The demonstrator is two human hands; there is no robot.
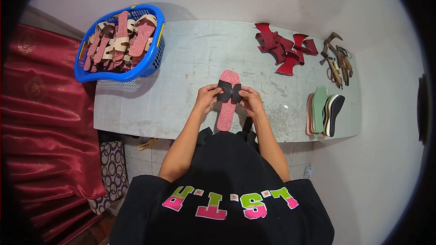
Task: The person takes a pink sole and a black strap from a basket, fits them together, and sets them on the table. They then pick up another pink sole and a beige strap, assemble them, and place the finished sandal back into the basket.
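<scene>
A pink speckled insole board (pixel 225 118) lies lengthwise before me, its narrower end toward my body. Across its middle sits a black sandal strap (pixel 231 91) with cut-outs at its centre. My left hand (pixel 208 97) pinches the strap's left side between thumb and fingers. On the opposite side, my right hand (pixel 250 99) grips the strap's right end at the board's edge. Some fingers of both hands are hidden beneath the strap and board.
A blue basket (pixel 156 59) full of pink soles with straps stands at the back left. Dark red strap pieces (pixel 286 50) lie at the back right, beside hammers and other hand tools (pixel 336 59). Several coloured soles (pixel 319 109) stand near the table's right end.
</scene>
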